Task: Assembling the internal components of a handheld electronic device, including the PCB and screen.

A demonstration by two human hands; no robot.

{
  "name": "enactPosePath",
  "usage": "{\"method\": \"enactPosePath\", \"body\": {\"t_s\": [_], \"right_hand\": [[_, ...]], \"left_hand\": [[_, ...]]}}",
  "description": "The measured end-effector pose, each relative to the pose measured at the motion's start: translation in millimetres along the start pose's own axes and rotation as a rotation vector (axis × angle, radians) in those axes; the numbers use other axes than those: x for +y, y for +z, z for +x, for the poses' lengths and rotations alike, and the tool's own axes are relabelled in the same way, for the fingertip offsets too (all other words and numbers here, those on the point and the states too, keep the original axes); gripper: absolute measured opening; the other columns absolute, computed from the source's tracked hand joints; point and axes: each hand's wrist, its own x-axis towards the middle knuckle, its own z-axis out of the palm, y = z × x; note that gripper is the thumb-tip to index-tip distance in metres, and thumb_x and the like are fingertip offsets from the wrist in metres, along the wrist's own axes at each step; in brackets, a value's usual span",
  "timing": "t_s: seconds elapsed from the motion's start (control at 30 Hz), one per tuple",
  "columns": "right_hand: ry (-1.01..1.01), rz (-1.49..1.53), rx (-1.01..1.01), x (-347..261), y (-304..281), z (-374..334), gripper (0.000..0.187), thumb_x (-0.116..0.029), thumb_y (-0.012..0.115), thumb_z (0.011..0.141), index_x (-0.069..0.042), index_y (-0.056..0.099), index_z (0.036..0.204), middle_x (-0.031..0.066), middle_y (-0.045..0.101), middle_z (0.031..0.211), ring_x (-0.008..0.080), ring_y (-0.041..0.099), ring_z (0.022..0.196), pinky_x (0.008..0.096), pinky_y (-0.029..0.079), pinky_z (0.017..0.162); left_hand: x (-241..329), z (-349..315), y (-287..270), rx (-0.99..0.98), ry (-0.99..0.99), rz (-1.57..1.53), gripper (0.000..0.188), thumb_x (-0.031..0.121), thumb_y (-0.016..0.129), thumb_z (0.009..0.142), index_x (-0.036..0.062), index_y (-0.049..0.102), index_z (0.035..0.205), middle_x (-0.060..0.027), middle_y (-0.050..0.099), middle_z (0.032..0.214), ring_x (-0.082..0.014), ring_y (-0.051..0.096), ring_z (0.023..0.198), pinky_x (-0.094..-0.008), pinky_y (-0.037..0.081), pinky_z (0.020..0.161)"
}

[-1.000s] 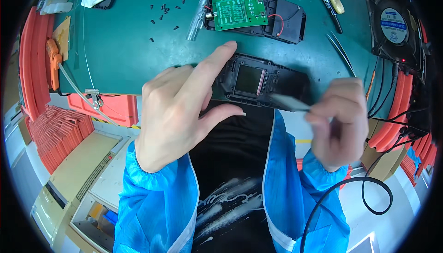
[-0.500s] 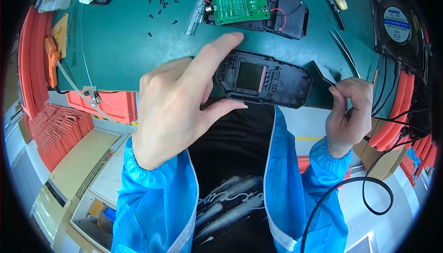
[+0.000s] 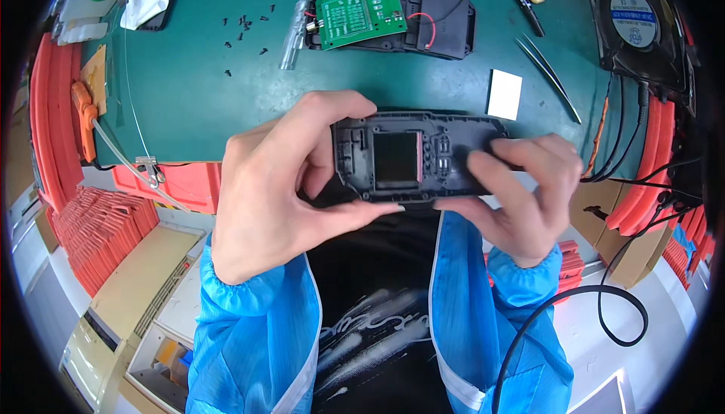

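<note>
A black plastic housing half (image 3: 464, 127), with a small dark display screen (image 3: 396, 159) set in it, is held near the table's front edge, its inner side up. My left hand (image 3: 276, 180) grips its left end, fingers on the far edge and thumb along the near edge. At the right end, my right hand (image 3: 532, 191) has its fingertips on the inner face and its thumb at the near edge, somewhat blurred. Beyond the right hand, a thin white rectangular piece (image 3: 504, 95) lies flat on the green mat (image 3: 408, 86).
Farther back lies another housing half (image 3: 445, 21) with a green circuit board (image 3: 362, 15) and a red wire. Small black screws (image 3: 242, 25) are scattered left of it. Tweezers (image 3: 549, 78), a black pen (image 3: 521, 3) and a black fan (image 3: 638, 25) are at the right.
My right hand has let go of the thin piece, now flat on the mat, and moved left onto the housing's right end. My left hand has closed on the left end.
</note>
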Motion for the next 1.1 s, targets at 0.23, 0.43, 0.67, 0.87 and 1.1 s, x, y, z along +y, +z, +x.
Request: {"method": "enactPosePath", "body": {"t_s": [0.23, 0.43, 0.67, 0.87, 1.1], "right_hand": [[-0.081, -0.134, 0.163, -1.1, 1.4, -5.5, 0.045, -0.02, 0.066, 0.048, -0.019, 0.072, 0.093, 0.0036, 0.058, 0.098, 0.0213, 0.048, 0.088, 0.0369, 0.042, 0.074], [-0.059, -0.098, 0.132, 11.5, -12.6, -9.8, 0.038, -0.019, 0.064, 0.053, -0.014, 0.071, 0.09, 0.0033, 0.06, 0.093, 0.0218, 0.051, 0.086, 0.0396, 0.043, 0.073], [0.32, 0.23, 0.18, 24.3, -31.3, -16.9, 0.028, -0.018, 0.075, 0.071, 0.0, 0.062, 0.088, 0.0117, 0.061, 0.081, 0.0287, 0.055, 0.075, 0.0378, 0.043, 0.07], [0.605, 0.347, -0.086, 26.6, -32.5, 1.2, 0.011, -0.008, 0.069, 0.081, 0.001, 0.065, 0.087, 0.0103, 0.062, 0.077, 0.0239, 0.052, 0.073, 0.0326, 0.041, 0.066], [0.898, 0.464, -0.15, 23.1, -36.9, 10.4, 0.02, -0.016, 0.067, 0.087, 0.004, 0.065, 0.088, 0.0095, 0.06, 0.073, 0.0187, 0.05, 0.072, 0.0303, 0.04, 0.065]], "left_hand": [[13.0, 4.4, 5.4, -0.104, -0.054, -0.108, 0.072, 0.019, 0.092, 0.045, 0.0058, 0.061, 0.108, 0.0065, 0.036, 0.052, -0.0016, 0.033, 0.048, -0.0202, 0.021, 0.047], [18.3, 7.4, 16.4, -0.177, -0.014, -0.159, 0.085, 0.017, 0.092, 0.049, 0.0049, 0.056, 0.125, 0.006, 0.037, 0.053, -0.0026, 0.033, 0.05, -0.0212, 0.023, 0.048], [19.1, 2.4, 12.4, -0.122, -0.042, -0.125, 0.08, 0.017, 0.088, 0.06, 0.0036, 0.054, 0.131, 0.0067, 0.036, 0.053, -0.0035, 0.031, 0.05, -0.0226, 0.022, 0.049], [21.7, -3.0, 10.9, -0.017, -0.077, -0.107, 0.059, 0.008, 0.079, 0.067, 0.0019, 0.061, 0.123, 0.0059, 0.037, 0.053, -0.0029, 0.032, 0.05, -0.0222, 0.021, 0.048], [17.2, -6.0, 11.3, 0.063, -0.027, -0.111, 0.047, 0.002, 0.08, 0.07, 0.0031, 0.066, 0.115, 0.0055, 0.038, 0.053, -0.0019, 0.032, 0.048, -0.0211, 0.024, 0.045]]}}
